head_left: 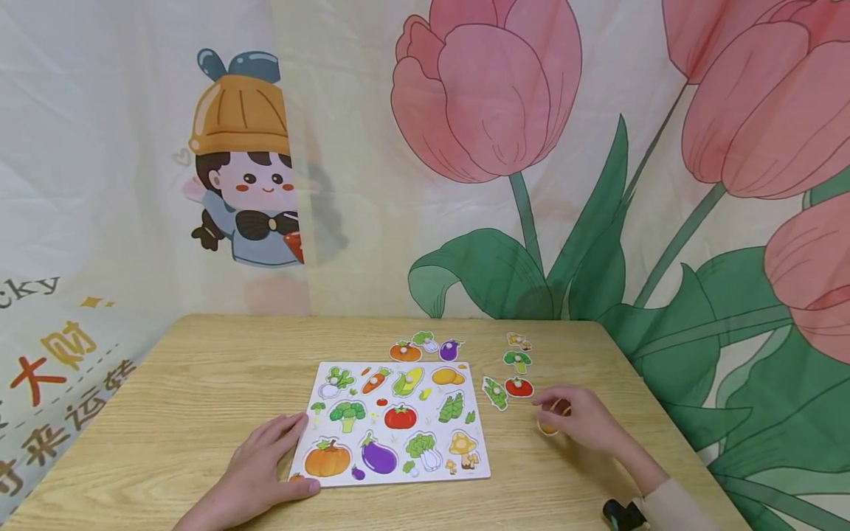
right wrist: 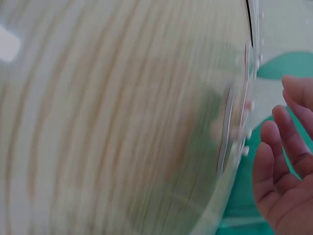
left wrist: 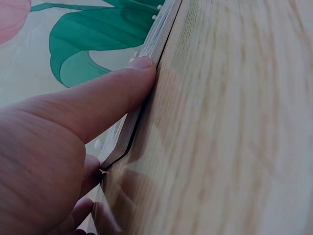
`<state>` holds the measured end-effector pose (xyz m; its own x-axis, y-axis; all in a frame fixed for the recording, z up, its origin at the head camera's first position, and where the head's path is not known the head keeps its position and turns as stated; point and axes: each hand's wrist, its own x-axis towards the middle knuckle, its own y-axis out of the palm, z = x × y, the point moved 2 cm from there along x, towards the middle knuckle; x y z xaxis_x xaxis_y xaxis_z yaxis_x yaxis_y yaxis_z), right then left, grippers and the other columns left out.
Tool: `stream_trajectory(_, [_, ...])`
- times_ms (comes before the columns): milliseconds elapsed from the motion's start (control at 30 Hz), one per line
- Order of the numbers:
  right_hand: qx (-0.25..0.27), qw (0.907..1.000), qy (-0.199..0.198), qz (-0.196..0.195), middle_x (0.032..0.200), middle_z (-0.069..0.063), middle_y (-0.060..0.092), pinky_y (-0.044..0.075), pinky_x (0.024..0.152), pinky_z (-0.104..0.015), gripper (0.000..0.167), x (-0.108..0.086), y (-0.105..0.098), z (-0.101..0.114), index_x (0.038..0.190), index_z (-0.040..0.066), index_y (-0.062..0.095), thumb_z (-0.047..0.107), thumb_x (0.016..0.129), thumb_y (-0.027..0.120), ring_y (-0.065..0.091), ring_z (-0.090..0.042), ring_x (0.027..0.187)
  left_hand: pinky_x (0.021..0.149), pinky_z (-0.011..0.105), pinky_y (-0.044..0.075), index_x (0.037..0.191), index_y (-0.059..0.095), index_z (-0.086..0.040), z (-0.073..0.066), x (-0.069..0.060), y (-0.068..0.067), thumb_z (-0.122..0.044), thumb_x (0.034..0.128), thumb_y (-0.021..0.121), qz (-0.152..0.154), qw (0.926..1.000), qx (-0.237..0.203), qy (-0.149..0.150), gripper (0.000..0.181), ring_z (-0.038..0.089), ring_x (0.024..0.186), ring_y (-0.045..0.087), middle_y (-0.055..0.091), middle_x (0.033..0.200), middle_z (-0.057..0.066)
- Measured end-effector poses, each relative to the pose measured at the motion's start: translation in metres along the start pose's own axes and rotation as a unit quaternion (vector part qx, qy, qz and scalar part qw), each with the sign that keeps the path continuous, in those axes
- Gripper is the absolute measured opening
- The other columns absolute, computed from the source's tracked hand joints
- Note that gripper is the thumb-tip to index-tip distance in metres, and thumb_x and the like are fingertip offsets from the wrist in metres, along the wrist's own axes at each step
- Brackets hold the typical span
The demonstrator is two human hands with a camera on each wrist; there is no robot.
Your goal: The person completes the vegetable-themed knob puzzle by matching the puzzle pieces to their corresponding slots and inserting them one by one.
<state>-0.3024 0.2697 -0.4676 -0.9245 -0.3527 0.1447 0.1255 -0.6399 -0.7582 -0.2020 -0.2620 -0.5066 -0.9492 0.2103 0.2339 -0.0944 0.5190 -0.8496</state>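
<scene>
A white vegetable puzzle board (head_left: pixel 364 477) lies on the table. My left hand (head_left: pixel 259 464) rests at its lower left corner. In the left wrist view the straight thumb (left wrist: pixel 117 90) presses the board's front edge, with the other fingers around the corner. To the right, my right hand (head_left: pixel 576 419) hovers over a yellow-orange puzzle piece (head_left: pixel 547 428), partly hidden by the fingers. The right wrist view has the fingers (right wrist: pixel 264 169) loosely bent with nothing between them. Near that hand lie a tomato piece (head_left: pixel 519 387) and a pea-pod piece (head_left: pixel 494 394).
Behind the board lie a pumpkin piece (head_left: pixel 403 353), a bok choy piece (head_left: pixel 423 340) and an eggplant piece (head_left: pixel 449 351). A broccoli piece (head_left: pixel 517 361) and a mushroom piece (head_left: pixel 518 340) lie farther right. A printed curtain (head_left: pixel 358 184) hangs behind the wooden table (head_left: pixel 199 383).
</scene>
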Motion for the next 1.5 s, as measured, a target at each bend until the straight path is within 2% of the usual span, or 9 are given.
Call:
stream_trajectory(200, [-0.016,0.9997,-0.016,0.001,0.101,0.001,0.073,0.058,0.075,-0.025,0.016,-0.004,-0.013,-0.016,0.111,0.008,0.079,0.014,0.096,0.080,0.064,-0.011,0.085,0.105,0.076,0.035,0.157,0.051,-0.003,0.000,0.000,0.000,-0.062,0.0747,0.089,-0.001,1.0000,0.002,0.000,0.108,0.045,0.147,0.034,0.049,0.160,0.014])
stream_trajectory(533, [-0.048,0.9984,-0.028,0.013,0.094,0.008,0.069,0.055,0.071,-0.024,0.007,-0.002,-0.015,-0.035,0.101,0.017,0.079,0.016,0.095,0.082,0.060,-0.006,0.081,0.106,0.077,0.033,0.157,0.051,-0.003,0.001,0.000,0.001,-0.063,0.0754,0.088,0.004,0.9999,-0.011,-0.005,0.108,0.045,0.148,0.033,0.048,0.161,0.014])
stream_trajectory(1167, [-0.071,0.9965,-0.038,0.024,0.090,0.012,0.067,0.052,0.069,-0.023,0.006,0.001,-0.014,-0.040,0.099,0.021,0.080,0.017,0.094,0.082,0.057,-0.003,0.079,0.105,0.076,0.035,0.157,0.051,-0.003,0.000,0.000,0.000,-0.061,0.0757,0.088,0.008,1.0000,0.000,-0.003,0.107,0.045,0.147,0.034,0.048,0.160,0.014])
stream_trajectory(1500, [-0.065,0.9969,-0.025,0.035,0.089,0.010,0.065,0.050,0.068,-0.023,0.005,0.000,-0.012,-0.040,0.099,0.022,0.081,0.020,0.095,0.082,0.055,-0.005,0.079,0.106,0.076,0.034,0.157,0.051,-0.003,0.000,0.000,-0.001,-0.061,0.0757,0.089,0.004,1.0000,-0.005,-0.001,0.107,0.045,0.147,0.034,0.048,0.161,0.014])
